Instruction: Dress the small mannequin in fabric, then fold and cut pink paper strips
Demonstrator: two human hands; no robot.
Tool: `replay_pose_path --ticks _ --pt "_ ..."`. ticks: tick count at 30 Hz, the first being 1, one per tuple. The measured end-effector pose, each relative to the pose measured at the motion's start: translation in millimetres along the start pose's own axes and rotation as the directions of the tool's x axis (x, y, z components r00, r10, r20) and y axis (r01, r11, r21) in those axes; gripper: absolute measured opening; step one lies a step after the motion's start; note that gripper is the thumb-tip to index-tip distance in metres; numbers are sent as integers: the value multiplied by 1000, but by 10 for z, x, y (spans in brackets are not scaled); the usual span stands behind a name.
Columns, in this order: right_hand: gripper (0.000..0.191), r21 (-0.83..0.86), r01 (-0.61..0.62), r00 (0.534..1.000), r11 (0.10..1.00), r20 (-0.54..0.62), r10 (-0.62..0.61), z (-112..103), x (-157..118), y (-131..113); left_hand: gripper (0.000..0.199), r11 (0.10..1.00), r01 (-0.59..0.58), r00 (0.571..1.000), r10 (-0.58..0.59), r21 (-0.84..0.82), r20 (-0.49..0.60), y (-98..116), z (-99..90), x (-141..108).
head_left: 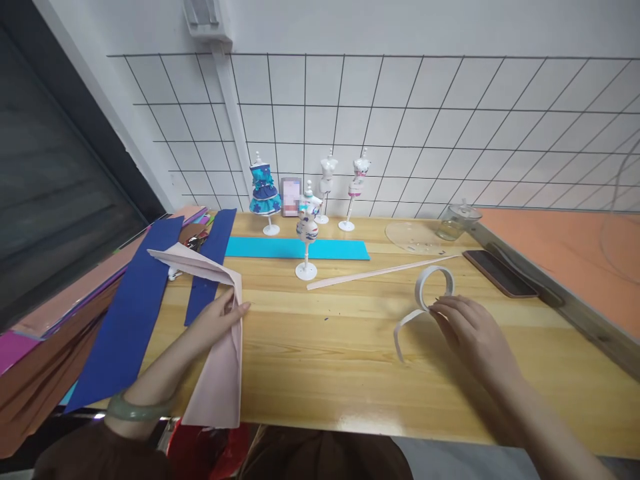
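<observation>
My left hand point(217, 320) grips a folded pale pink sheet point(217, 390) near its right edge, thumb on top and the other fingers partly hidden by the fold. The sheet bends over to the upper left, above dark blue strips point(134, 307). At the right, my right hand point(470, 333) pinches a roll of white tape point(420, 287) held on edge, and a loose tail of tape curls down to its left. Between the hands, toward the back, a small white mannequin point(307, 230) with patches of patterned tape stands upright. Behind it lies a bright blue strip point(270, 247).
Farther back stand a mannequin in a blue dress point(265, 193), two more mannequins point(327, 177) and a propped phone point(291, 197). A narrow pink strip point(370, 272), a clear disc point(413, 237), a glass jar point(453, 223) and a dark phone point(500, 272) lie rightward. Coloured sheets point(50, 387) pile at left.
</observation>
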State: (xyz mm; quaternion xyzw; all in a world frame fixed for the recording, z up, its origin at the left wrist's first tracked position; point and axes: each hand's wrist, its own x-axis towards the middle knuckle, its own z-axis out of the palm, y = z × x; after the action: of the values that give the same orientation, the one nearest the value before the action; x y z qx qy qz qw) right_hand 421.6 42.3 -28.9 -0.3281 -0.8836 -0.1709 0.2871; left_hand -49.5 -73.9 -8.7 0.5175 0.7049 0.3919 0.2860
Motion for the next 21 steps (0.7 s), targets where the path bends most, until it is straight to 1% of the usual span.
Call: replay_pose_path --ticks 2,3,4,5,7,8,9,10,12,14,16,18,21 --pt "17 4 20 1000 1000 -23 -20 -7 24 -73 54 981 -45 997 31 188 75 52 43 -13" --pt "17 4 26 999 1000 -35 -26 -13 40 -107 50 954 -59 995 32 293 96 100 55 -31" --pt "18 6 31 998 1000 -46 -31 -20 59 -142 47 909 -54 997 27 413 71 161 67 -56" --pt "18 11 35 998 999 -56 -35 -28 79 -179 46 843 -40 999 29 536 30 229 81 -86" --pt "20 36 49 997 998 -68 -46 -40 124 -264 46 665 14 993 78 747 -89 374 131 -154" --pt "21 54 53 996 997 -72 -49 -41 147 -311 45 592 26 983 132 805 -129 438 170 -185" --pt "21 73 57 996 996 -78 -51 -38 171 -359 42 550 23 971 187 835 -150 492 216 -212" --pt "22 92 61 995 994 -86 -53 -30 194 -409 40 536 -6 959 241 844 -147 532 268 -231" --pt "22 118 63 994 991 -98 -52 1 238 -501 38 553 -126 931 353 823 -95 569 376 -248" --pt "21 126 73 992 989 -111 -59 46 271 -566 40 571 -283 896 444 770 1 556 458 -245" --pt "19 119 85 992 989 -105 -72 89 288 -582 37 600 -376 875 481 706 57 515 486 -244" --pt "18 100 99 994 990 -46 -95 112 288 -525 34 643 -403 872 486 651 59 459 448 -258" --pt "24 73 137 982 988 121 -145 72 265 -298 33 717 -376 886 463 587 1 351 279 -302"
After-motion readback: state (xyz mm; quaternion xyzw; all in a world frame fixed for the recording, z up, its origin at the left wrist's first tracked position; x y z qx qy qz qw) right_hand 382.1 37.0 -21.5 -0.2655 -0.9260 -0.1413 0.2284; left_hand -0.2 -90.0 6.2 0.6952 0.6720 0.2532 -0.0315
